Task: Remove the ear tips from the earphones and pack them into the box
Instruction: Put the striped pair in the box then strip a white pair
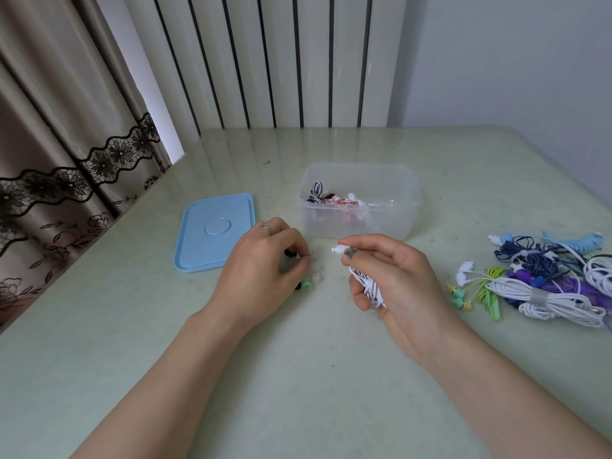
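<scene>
The pale green table [298,376] is carrying the whole job. On it, the clear plastic box [361,226] is standing open just beyond the hands, already holding a few coiled earphones [331,198] in black-and-white, red and white. Its blue lid [215,231] is lying flat to the left, apart from the box. A heap of unprocessed earphone bundles [543,279], white, navy, purple and green, is waiting at the right edge.

The right hand [394,279] is curling around a coiled white earphone [367,286], with one earbud nozzle [338,250] poking out bare between thumb and forefinger; its tip appears to be off. The left hand [261,266] is resting knuckles-up on the table, fingers bent over a small cluster of loose ear tips [309,282]: a green one, a translucent white one and something black beneath the fingers. Whether it is pinching a tip or only covering them cannot be told.

Assessment: the step in hand appears to be setting down a freshly pulled tip, with the second earbud possibly pending; that bud is hidden in the palm. To do it well, the person should be keeping the coil gripped tight so it does not unravel, pulling each tip straight along the nozzle, and gathering tips in one pile, since they are small, light and likely to roll. Only then should the white bundle be going into the box.
</scene>
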